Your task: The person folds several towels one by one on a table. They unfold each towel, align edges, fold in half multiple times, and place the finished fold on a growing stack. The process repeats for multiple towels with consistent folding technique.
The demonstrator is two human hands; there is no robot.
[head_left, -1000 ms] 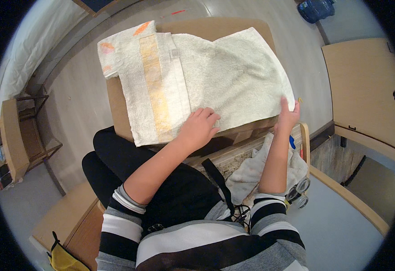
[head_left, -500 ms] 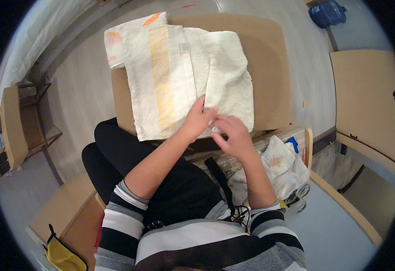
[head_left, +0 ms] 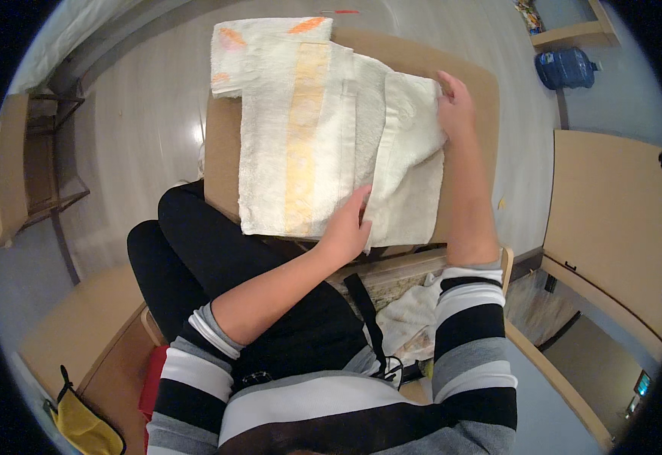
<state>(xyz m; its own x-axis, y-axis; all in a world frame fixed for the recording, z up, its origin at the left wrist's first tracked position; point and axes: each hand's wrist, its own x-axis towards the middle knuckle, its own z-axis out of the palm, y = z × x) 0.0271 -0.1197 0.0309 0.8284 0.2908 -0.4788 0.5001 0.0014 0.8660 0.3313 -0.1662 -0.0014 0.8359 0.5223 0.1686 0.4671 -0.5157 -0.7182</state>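
Note:
White towels lie spread over a brown padded stool (head_left: pixel 473 98) in front of my knees. One towel (head_left: pixel 304 144) has a pale yellow band, and orange marks show on the cloth at its far left corner. On the right lies a plain white towel (head_left: pixel 410 121), its upper part folded over at a slant. My left hand (head_left: pixel 350 225) grips this towel's edge near the stool's front, thumb on top. At the far right corner, my right hand (head_left: pixel 456 106) has its fingers curled round the cloth. Whether the layers are separate towels is hard to tell.
A crumpled white cloth (head_left: pixel 406 318) lies beside my right hip, partly behind my sleeve. A blue water jug (head_left: pixel 564 70) lies on the floor at the far right. A light wooden cabinet (head_left: pixel 604 197) stands to the right, a yellow cloth (head_left: pixel 87 425) at the lower left.
My right hand has moved from beside the left one to the towel's far right corner. The right part of the towel now lies folded differently, and the view has shifted slightly.

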